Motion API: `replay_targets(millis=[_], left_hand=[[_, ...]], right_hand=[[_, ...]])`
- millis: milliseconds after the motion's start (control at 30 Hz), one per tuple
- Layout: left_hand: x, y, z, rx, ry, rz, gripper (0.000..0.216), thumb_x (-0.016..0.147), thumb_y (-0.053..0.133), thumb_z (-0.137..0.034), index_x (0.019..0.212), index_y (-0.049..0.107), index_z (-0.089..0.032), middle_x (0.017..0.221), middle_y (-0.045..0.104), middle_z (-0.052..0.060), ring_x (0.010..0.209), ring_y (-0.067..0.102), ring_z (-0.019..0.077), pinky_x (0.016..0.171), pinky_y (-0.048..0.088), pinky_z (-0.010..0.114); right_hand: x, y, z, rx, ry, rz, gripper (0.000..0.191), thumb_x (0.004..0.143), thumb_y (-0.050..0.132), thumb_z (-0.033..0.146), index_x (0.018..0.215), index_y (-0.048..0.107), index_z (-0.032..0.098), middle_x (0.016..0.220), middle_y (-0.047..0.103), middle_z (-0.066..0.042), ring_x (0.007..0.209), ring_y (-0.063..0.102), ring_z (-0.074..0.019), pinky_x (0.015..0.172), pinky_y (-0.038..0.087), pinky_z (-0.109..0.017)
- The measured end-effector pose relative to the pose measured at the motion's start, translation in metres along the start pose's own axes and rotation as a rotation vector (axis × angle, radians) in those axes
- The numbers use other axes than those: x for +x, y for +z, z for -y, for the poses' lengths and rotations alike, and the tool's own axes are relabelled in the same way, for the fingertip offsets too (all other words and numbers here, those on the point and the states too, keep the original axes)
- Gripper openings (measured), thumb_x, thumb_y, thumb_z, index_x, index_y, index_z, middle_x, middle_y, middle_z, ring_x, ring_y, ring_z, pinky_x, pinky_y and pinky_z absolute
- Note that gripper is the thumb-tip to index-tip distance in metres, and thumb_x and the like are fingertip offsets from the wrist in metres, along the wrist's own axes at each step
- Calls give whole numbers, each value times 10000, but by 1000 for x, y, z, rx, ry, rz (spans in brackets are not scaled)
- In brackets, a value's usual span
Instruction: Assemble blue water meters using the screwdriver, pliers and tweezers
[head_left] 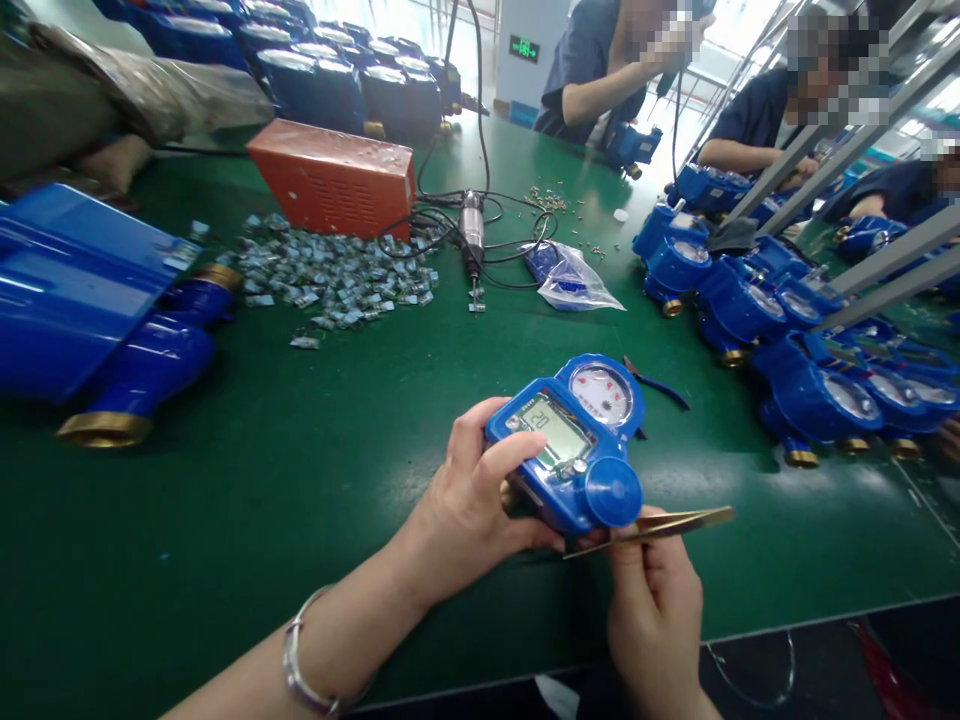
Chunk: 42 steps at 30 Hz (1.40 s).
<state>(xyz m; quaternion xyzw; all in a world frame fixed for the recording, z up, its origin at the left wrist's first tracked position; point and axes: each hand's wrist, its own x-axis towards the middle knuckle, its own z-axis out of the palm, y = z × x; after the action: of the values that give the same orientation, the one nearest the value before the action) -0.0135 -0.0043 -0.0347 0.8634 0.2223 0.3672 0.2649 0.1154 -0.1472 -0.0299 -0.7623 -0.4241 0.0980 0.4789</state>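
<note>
My left hand (472, 490) grips a blue water meter (551, 480) by its left side, fingers curled over the edge of its casing. A small grey display (551, 428) on the meter shows digits, and a round dial (600, 392) sits at its far end. At the near right corner is a round blue cap (613, 490). My right hand (656, 590) pinches a pair of brass-coloured tweezers (686, 522) just below that cap. The tweezers' points lie under the meter's near edge; whether they touch it I cannot tell.
Small clear-and-green parts (337, 280) lie heaped before an orange box (337, 180). An electric screwdriver (472, 235) rests beside a plastic bag (570, 275). Pliers (656, 385) lie behind the meter. More blue meters (817, 395) stand right, others (90, 300) left. Co-workers (600, 80) work across the table.
</note>
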Motion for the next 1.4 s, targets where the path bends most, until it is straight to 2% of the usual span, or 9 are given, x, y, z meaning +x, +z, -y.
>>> replay_targets(millis=[167, 267, 600, 700, 833, 933, 1000, 1133, 1400], left_hand=[[1, -1, 3, -22, -5, 26, 869, 597, 787, -467, 1263, 257, -292, 1334, 216, 138, 1238, 332, 323, 945, 448, 502], [1, -1, 2, -34, -27, 31, 889, 585, 790, -475, 1268, 248, -299, 1332, 213, 136, 1241, 320, 324, 928, 462, 496], [-4, -1, 0, -85, -118, 12, 919, 567, 814, -433, 1279, 244, -325, 1350, 214, 124, 1210, 372, 328, 910, 473, 516], [-4, -2, -2, -59, -111, 24, 935, 581, 804, -447, 1301, 221, -316, 1365, 199, 136, 1236, 351, 343, 899, 484, 508], [-3, -3, -7, -38, -71, 33, 914, 609, 796, -423, 1312, 221, -322, 1377, 194, 137, 1258, 335, 353, 920, 465, 526], [-2, -4, -9, -19, -46, 53, 866, 638, 785, -393, 1303, 235, -316, 1379, 188, 135, 1268, 326, 344, 955, 436, 533], [-2, -4, -10, -23, -49, 57, 867, 639, 780, -411, 1303, 233, -306, 1377, 183, 140, 1271, 320, 341, 955, 441, 524], [-2, -4, -9, -28, -55, 66, 874, 642, 774, -425, 1309, 220, -316, 1376, 175, 137, 1272, 313, 343, 937, 457, 519], [-1, -4, -10, -19, -45, 53, 887, 625, 797, -381, 1305, 229, -347, 1365, 185, 119, 1258, 328, 358, 944, 437, 555]], right_hand=[[5, 4, -4, 467, 273, 99, 183, 904, 491, 333, 864, 566, 170, 719, 641, -15, 634, 625, -139, 604, 514, -254], [5, 8, -7, 642, 380, 108, 193, 886, 526, 353, 873, 561, 164, 741, 639, -20, 663, 624, -142, 607, 517, -265], [4, 17, -8, 878, 455, 170, 178, 903, 497, 334, 845, 525, 168, 709, 615, 1, 636, 615, -128, 592, 506, -265], [2, 16, -8, 825, 355, 133, 178, 913, 468, 318, 844, 527, 165, 713, 609, -10, 650, 625, -139, 580, 509, -266], [-4, 9, -10, 456, 15, -20, 126, 911, 445, 223, 939, 558, 176, 801, 626, -32, 706, 629, -144, 634, 518, -284], [-8, 6, -11, 243, -231, -40, 167, 886, 447, 135, 984, 564, 203, 860, 631, -36, 801, 628, -159, 711, 516, -316], [-10, 4, -12, 175, -336, -52, 216, 864, 458, 95, 1019, 555, 210, 897, 628, -45, 845, 625, -173, 737, 519, -343], [-12, 4, -11, 116, -420, -53, 284, 837, 470, 55, 1074, 536, 199, 935, 621, -66, 870, 625, -186, 747, 527, -366], [-8, -1, -4, 10, -419, -39, 213, 856, 454, 93, 1024, 529, 201, 891, 625, -56, 821, 631, -175, 709, 529, -332]])
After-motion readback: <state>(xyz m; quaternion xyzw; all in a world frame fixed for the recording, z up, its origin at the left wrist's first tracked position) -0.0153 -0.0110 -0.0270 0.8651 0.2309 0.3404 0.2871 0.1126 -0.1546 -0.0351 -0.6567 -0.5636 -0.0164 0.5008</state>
